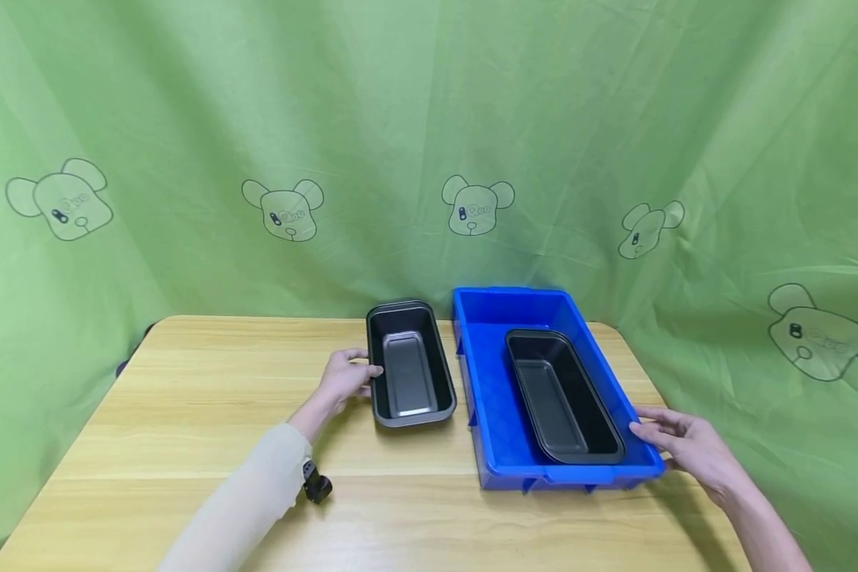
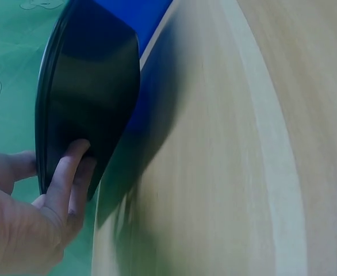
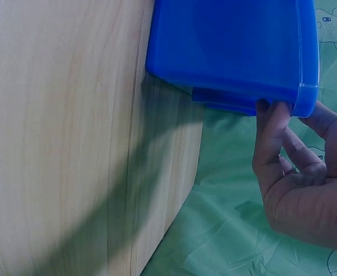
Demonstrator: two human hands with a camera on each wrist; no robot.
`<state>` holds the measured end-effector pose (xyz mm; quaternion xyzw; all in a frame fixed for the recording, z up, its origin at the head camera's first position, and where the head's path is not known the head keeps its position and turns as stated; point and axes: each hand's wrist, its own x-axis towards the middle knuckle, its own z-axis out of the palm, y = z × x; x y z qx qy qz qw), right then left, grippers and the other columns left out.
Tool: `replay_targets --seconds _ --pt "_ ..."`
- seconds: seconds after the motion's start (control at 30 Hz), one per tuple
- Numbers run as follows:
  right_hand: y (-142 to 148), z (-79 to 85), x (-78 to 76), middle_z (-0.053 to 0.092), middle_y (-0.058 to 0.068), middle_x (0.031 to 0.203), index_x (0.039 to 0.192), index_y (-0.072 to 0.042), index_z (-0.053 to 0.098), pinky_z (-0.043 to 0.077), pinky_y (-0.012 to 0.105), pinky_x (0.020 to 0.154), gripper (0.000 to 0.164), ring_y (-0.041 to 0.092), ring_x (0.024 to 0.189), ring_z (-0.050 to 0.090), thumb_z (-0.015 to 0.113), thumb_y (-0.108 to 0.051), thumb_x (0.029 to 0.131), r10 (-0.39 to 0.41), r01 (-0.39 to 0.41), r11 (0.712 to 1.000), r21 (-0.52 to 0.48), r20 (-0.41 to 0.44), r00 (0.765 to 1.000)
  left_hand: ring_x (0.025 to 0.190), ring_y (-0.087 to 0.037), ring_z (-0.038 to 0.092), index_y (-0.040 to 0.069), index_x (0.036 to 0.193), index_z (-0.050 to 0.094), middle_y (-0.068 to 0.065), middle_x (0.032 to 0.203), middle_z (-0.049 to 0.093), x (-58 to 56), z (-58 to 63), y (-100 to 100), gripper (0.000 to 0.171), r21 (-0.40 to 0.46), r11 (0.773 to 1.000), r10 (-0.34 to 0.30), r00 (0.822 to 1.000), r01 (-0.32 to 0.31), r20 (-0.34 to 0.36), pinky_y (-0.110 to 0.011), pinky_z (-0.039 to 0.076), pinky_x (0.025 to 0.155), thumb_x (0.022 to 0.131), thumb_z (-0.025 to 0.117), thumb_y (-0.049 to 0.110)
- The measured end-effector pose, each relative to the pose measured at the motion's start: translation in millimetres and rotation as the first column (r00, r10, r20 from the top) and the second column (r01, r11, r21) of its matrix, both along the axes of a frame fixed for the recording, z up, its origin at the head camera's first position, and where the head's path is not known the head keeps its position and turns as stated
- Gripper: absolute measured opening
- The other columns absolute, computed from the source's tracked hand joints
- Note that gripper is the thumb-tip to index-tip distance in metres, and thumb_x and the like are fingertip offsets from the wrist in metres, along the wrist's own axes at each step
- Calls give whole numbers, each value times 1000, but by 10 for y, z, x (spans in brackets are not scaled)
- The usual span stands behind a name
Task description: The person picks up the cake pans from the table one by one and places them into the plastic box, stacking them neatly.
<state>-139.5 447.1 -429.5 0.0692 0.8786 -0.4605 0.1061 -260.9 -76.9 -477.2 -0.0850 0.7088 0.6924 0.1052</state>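
My left hand (image 1: 347, 376) grips the left rim of a black loaf pan (image 1: 409, 373), thumb over the rim and fingers against the outer wall. In the left wrist view this loaf pan (image 2: 94, 80) seems lifted a little, its shadow falling on the table. A second black loaf pan (image 1: 559, 397) lies inside a blue plastic bin (image 1: 488, 397), toward its right side. At the bin's front right, my right hand (image 1: 689, 446) pinches the rim. From the right wrist view, the fingers (image 3: 270, 135) are under the blue rim and the thumb is partly hidden behind it.
Both stand over a light wooden table (image 1: 207, 397), near its back edge. A green curtain (image 1: 372, 119) with bear-head outlines hangs behind and at the sides. A small black device (image 1: 317, 483) sits at the left sleeve's wrist.
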Motion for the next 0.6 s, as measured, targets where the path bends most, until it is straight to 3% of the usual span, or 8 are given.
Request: replay_targets --seconds 0.3,0.6 --pt "0 -1 -3 76 -18 106 156 10 38 66 33 71 70 6 89 75 65 -32 106 2 -2 1000 -8 3 1000 70 -14 70 -7 135 59 -24 102 77 54 25 -32 47 27 999 16 1000 -16 -5 -23 64 57 90 72 -4" --pt "0 -3 -4 76 -14 107 156 10 38 66 33 71 70 5 89 74 64 -32 107 5 -5 1000 2 0 1000 67 -11 69 -4 136 59 -20 100 79 101 136 -16 49 40 999 21 1000 -21 -6 -21 62 54 90 74 -2"
